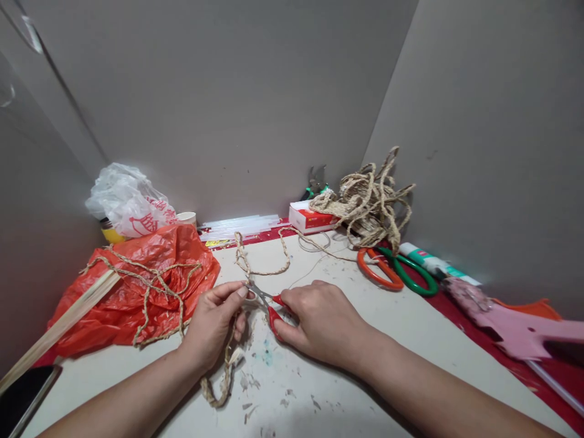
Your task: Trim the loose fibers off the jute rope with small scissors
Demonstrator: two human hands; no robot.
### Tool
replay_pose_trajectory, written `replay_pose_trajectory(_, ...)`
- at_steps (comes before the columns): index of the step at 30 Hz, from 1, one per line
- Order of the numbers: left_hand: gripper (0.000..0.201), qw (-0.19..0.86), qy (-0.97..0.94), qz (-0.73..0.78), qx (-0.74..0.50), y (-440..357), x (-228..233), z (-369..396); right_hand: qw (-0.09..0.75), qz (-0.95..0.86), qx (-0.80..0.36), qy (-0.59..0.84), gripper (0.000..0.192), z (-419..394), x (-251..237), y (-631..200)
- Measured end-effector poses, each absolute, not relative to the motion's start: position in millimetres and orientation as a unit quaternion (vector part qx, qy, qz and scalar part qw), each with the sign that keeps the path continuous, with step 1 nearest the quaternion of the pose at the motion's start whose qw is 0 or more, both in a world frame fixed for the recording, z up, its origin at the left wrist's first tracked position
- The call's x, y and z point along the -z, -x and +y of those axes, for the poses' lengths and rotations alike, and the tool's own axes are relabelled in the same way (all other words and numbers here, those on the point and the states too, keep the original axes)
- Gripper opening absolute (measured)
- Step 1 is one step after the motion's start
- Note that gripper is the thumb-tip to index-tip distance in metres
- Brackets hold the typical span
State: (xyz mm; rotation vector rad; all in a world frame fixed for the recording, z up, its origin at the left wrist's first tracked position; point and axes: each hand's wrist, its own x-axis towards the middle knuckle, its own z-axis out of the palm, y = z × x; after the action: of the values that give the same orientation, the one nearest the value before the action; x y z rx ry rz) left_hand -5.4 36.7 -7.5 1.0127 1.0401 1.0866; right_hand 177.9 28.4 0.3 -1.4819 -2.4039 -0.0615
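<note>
My left hand pinches a braided straw rope between thumb and fingers near the middle of the white table. The rope runs from the far pile, through my fingers, and trails down under my left wrist. My right hand grips small red-handled scissors, their blades pointing left and closing on the rope right beside my left fingertips.
A red plastic bag with rope and bamboo strips lies left, a white bag behind it. A tangled rope pile, a red-white box, orange and green scissors, a glue tube and a pink tool sit right. A phone lies at the lower left.
</note>
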Motion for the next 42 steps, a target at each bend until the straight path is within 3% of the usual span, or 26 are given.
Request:
replay_pose_trajectory(7, 0.029, 0.593, -0.458, 0.479, -0.457, 5.2, 4.3, 35.0, 0.132, -0.852, 0.039, 0.506, 0.026, 26.8, -2.9, -179.0)
replay_pose_trajectory(42, 0.028, 0.584, -0.467, 0.477, -0.462, 6.7, 6.0, 36.1, 0.168, -0.847, -0.004, 0.504, 0.023, 30.0, 1.2, -181.7)
